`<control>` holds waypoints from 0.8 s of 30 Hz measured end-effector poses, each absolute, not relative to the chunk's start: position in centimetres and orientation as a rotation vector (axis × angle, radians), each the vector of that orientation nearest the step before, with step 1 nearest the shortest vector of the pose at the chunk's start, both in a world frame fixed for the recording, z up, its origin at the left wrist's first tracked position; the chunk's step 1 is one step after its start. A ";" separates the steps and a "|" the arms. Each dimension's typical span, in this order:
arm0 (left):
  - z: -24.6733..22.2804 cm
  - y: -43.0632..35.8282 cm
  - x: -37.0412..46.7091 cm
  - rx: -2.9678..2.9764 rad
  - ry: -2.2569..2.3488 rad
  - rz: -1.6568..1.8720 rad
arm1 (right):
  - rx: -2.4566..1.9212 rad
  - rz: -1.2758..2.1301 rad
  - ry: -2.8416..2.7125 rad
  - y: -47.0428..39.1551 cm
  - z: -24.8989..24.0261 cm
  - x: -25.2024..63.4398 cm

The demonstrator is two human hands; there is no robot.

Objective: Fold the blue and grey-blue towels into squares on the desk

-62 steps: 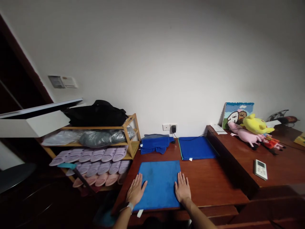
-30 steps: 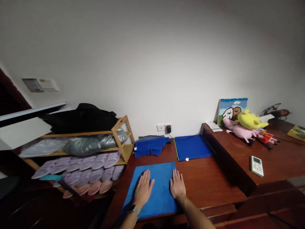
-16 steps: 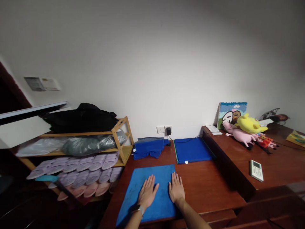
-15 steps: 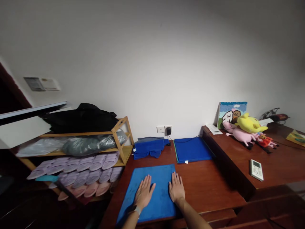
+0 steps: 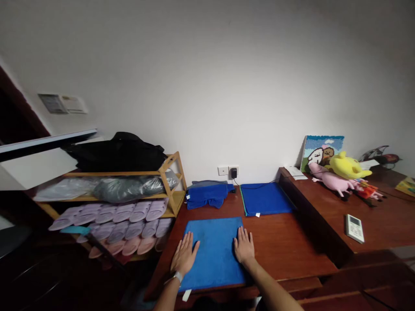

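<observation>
A light blue cloth (image 5: 214,255) lies flat and roughly square on the brown wooden table (image 5: 279,246), with a white tag poking out at its near edge. On its left edge rests my left hand (image 5: 184,255), palm down with fingers stretched out and a watch at the wrist. My right hand (image 5: 244,247) lies flat along the opposite edge, fingers extended. Behind them sit a folded darker blue cloth (image 5: 266,198) with a green edge and a loosely bundled blue cloth (image 5: 207,195).
To the left stands a wooden rack (image 5: 175,203) with rows of slippers (image 5: 125,212) and a black bag (image 5: 119,153) on top. A higher desk (image 5: 382,224) at right carries plush toys (image 5: 348,166), a picture and a remote control (image 5: 355,228). A black plug (image 5: 234,173) sits in the wall socket.
My left hand has moved left from the middle of the cloth to its left edge. The cloth's surface looks smoother. My right hand stays at the right edge, and the view has shifted slightly.
</observation>
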State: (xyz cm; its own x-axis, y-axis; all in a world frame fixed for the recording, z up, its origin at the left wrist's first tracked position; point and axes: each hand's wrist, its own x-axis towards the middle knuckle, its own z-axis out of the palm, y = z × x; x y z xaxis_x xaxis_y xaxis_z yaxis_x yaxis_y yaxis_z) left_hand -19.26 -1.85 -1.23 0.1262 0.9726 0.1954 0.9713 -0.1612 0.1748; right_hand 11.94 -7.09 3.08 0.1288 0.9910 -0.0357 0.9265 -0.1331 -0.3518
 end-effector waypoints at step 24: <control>-0.2 -1.6 -20.5 2.342 2.004 0.233 | -2.104 0.452 -1.853 -2.6 3.5 12.8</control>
